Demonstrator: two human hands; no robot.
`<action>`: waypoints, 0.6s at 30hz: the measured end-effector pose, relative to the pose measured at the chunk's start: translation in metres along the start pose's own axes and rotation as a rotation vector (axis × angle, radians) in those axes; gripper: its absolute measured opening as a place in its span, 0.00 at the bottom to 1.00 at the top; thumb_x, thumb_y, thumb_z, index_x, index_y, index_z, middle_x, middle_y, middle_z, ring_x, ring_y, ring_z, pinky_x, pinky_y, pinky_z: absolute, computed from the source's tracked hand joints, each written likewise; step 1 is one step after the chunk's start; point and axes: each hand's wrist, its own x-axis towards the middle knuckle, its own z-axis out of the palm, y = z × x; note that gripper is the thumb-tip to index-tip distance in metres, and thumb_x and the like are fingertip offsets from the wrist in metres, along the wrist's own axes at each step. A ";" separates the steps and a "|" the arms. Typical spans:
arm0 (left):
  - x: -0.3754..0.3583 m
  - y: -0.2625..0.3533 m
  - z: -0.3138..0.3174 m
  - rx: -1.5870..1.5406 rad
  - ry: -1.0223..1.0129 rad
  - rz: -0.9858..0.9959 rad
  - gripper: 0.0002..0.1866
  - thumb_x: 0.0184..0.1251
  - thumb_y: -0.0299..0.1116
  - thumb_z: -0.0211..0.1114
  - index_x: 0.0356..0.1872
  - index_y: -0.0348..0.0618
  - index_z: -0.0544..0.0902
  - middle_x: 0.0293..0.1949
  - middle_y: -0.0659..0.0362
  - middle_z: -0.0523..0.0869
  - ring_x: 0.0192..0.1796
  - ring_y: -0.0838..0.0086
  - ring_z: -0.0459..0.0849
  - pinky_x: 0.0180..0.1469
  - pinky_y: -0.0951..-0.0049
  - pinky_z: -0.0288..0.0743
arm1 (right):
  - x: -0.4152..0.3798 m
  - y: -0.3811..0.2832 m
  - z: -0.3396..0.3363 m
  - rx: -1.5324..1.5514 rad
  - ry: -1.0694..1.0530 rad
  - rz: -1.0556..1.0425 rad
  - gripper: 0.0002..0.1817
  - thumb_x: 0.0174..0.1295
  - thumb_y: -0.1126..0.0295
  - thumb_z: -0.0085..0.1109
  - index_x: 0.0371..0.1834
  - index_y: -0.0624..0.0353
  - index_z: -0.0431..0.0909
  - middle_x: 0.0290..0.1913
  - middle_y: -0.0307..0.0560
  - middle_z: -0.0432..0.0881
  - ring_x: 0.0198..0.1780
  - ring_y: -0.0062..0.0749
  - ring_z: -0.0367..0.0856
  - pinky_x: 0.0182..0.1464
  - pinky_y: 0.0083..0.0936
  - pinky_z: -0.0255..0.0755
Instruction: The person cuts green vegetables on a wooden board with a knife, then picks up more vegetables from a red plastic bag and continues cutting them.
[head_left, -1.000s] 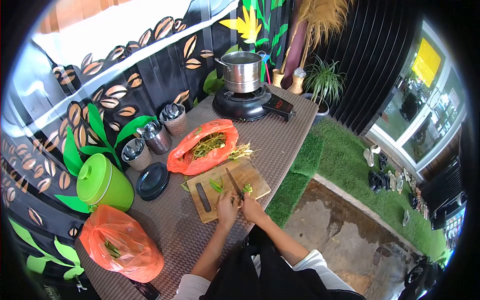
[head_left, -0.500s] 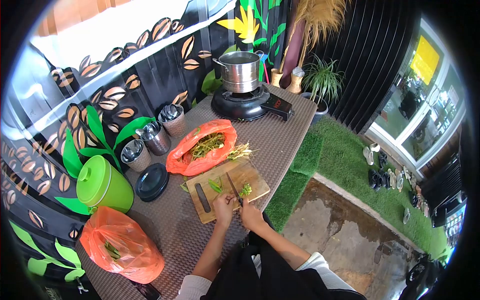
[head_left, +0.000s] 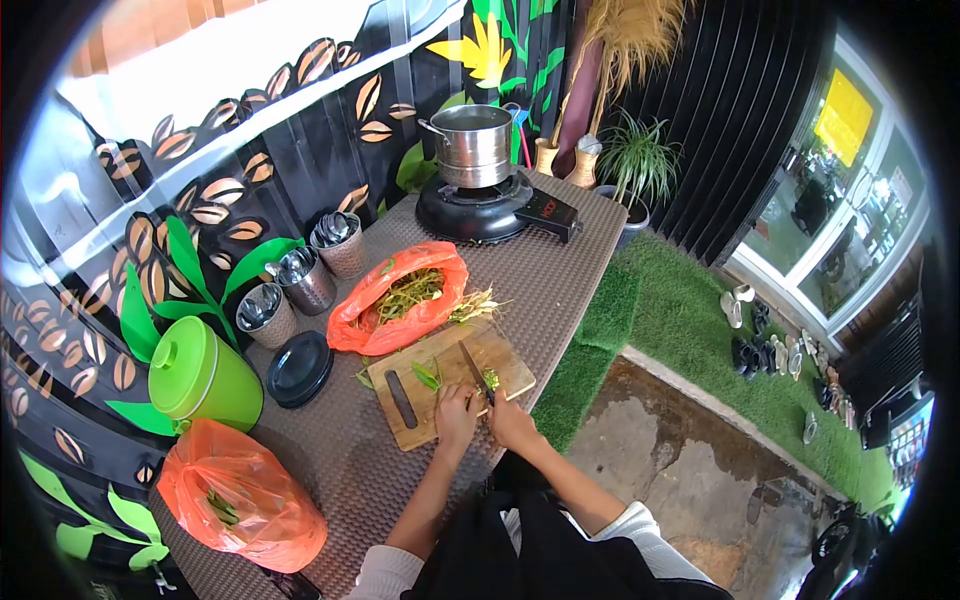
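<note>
My right hand (head_left: pixel 513 425) grips a knife (head_left: pixel 472 364), its blade pointing away from me over the wooden cutting board (head_left: pixel 462 350). Beside the blade's right side lies a small heap of chopped greens (head_left: pixel 491 379). My left hand (head_left: pixel 457 412) rests at the near side of the board, left of the knife, with its fingers curled together; what they hold is hidden. Just past those fingertips, green leaves (head_left: pixel 426 376) lie on the board. Behind the board, an orange plastic bag (head_left: pixel 372 335) stands open with leafy stems (head_left: pixel 412 297) inside.
A steel pot (head_left: pixel 474 150) sits on a black portable stove (head_left: pixel 475 212). Cutlery holders (head_left: pixel 311 291), dark plates (head_left: pixel 300 368) and a green lidded bucket (head_left: pixel 205 375) line the wall side. A second orange bag (head_left: pixel 255 490) stands at near left. The table edge runs along the right.
My right hand and the knife have shifted slightly right and away from me. The left hand has moved a little right, its fingers curling downward. The view has shifted slightly.
</note>
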 end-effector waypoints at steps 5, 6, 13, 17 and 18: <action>0.002 0.003 -0.001 0.035 0.035 0.028 0.04 0.55 0.27 0.64 0.30 0.39 0.82 0.33 0.53 0.81 0.42 0.58 0.77 0.44 0.61 0.72 | -0.010 -0.009 0.015 -0.026 0.056 0.022 0.18 0.66 0.63 0.46 0.49 0.66 0.60 0.34 0.70 0.80 0.38 0.63 0.81 0.41 0.53 0.75; 0.001 0.004 -0.002 0.029 0.040 0.049 0.04 0.55 0.28 0.64 0.30 0.39 0.82 0.33 0.53 0.81 0.42 0.58 0.77 0.45 0.61 0.72 | -0.009 -0.010 0.017 -0.033 0.037 0.055 0.18 0.66 0.63 0.46 0.49 0.66 0.60 0.34 0.71 0.79 0.39 0.62 0.81 0.41 0.53 0.75; -0.001 0.004 -0.005 0.053 0.044 0.089 0.05 0.55 0.27 0.63 0.30 0.38 0.84 0.33 0.53 0.81 0.42 0.58 0.77 0.45 0.62 0.73 | 0.016 0.004 0.007 -0.018 0.031 -0.078 0.18 0.66 0.63 0.44 0.51 0.67 0.60 0.36 0.70 0.80 0.39 0.56 0.83 0.40 0.50 0.77; -0.002 -0.003 -0.002 -0.036 0.044 0.072 0.04 0.55 0.26 0.63 0.31 0.38 0.84 0.33 0.53 0.81 0.42 0.59 0.77 0.45 0.62 0.72 | -0.006 -0.004 0.003 0.028 0.009 -0.019 0.18 0.66 0.62 0.45 0.49 0.67 0.60 0.35 0.73 0.79 0.40 0.65 0.80 0.41 0.54 0.74; -0.001 -0.002 -0.004 -0.068 0.032 0.048 0.05 0.55 0.26 0.63 0.32 0.38 0.83 0.33 0.53 0.82 0.42 0.58 0.77 0.45 0.62 0.72 | -0.011 -0.008 0.007 -0.012 0.014 0.014 0.18 0.66 0.62 0.45 0.49 0.67 0.60 0.34 0.72 0.79 0.40 0.65 0.80 0.41 0.53 0.74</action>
